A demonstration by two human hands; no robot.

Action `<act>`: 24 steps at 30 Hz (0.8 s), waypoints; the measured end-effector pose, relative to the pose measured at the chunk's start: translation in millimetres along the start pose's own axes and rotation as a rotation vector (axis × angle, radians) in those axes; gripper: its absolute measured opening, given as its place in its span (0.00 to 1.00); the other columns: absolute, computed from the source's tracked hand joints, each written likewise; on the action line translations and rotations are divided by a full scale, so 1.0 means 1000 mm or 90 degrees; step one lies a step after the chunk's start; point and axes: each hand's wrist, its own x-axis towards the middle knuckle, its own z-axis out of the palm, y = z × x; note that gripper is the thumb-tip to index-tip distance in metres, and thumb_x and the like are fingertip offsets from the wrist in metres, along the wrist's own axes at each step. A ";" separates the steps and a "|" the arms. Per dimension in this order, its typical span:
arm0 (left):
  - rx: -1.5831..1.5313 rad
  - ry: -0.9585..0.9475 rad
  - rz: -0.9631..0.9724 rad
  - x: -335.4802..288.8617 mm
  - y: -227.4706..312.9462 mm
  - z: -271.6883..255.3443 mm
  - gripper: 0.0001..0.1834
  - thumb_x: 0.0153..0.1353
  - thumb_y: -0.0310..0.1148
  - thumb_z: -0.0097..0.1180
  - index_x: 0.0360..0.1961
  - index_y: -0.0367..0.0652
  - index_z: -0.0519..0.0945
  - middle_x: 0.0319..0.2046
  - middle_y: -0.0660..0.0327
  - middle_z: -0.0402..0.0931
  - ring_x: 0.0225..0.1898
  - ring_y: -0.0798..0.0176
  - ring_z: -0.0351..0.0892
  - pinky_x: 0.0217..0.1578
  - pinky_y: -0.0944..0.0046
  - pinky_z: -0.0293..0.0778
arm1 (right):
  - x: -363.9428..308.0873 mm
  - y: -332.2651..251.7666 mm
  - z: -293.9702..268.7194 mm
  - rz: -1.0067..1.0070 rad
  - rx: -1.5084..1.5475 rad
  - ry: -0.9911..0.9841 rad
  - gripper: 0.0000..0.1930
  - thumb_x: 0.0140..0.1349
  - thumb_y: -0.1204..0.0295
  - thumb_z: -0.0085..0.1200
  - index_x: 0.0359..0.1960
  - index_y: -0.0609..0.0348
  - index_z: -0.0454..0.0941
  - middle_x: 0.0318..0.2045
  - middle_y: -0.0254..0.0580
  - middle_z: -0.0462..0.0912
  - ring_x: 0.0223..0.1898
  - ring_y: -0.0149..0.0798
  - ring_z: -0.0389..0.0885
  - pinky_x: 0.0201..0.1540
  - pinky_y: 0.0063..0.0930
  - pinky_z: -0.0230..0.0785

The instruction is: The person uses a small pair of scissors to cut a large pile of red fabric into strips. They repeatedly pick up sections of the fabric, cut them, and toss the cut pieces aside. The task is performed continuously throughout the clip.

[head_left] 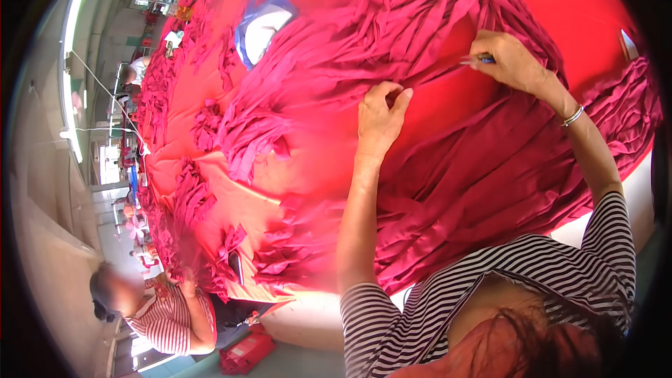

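Observation:
My left hand (381, 117) is closed in a pinch at the edge of a dark pink fabric strip (420, 70), over a bed of gathered strips. To its right, my right hand (514, 61) grips small thread snips (485, 59) with a blue handle. Their short metal tip points left toward the strip; the blades are blurred, and most of the handle is hidden in my fingers. Long dark pink strips (476, 168) lie in folds below and around both hands, on smooth bright red cloth (434, 108).
A blue and white bag (262, 31) lies among the strips at the far left. Loose bunches of strips (192, 192) spread along the left side of the table. At the lower left another person (168, 308) handles fabric at the table edge, beside a red package (246, 353). More people are in the background.

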 end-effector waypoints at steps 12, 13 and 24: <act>0.022 0.059 0.136 -0.011 0.021 0.015 0.11 0.52 0.16 0.62 0.34 0.38 0.77 0.25 0.62 0.72 0.26 0.67 0.71 0.31 0.66 0.71 | 0.027 -0.026 0.061 -0.040 0.024 -0.033 0.11 0.60 0.63 0.55 0.34 0.56 0.83 0.33 0.47 0.83 0.39 0.51 0.82 0.43 0.45 0.73; 0.089 0.065 0.197 -0.019 0.028 0.007 0.11 0.51 0.16 0.63 0.34 0.39 0.77 0.24 0.61 0.70 0.25 0.64 0.69 0.28 0.64 0.69 | 0.029 -0.037 0.065 -0.050 0.046 -0.032 0.09 0.56 0.65 0.57 0.30 0.58 0.82 0.30 0.48 0.83 0.39 0.51 0.82 0.42 0.46 0.72; 0.035 -0.022 0.021 -0.027 0.005 0.004 0.17 0.54 0.33 0.69 0.40 0.36 0.77 0.33 0.55 0.80 0.35 0.62 0.78 0.38 0.61 0.75 | 0.006 -0.037 0.053 -0.120 0.235 0.024 0.06 0.54 0.74 0.60 0.32 0.60 0.77 0.30 0.45 0.80 0.34 0.49 0.80 0.37 0.39 0.72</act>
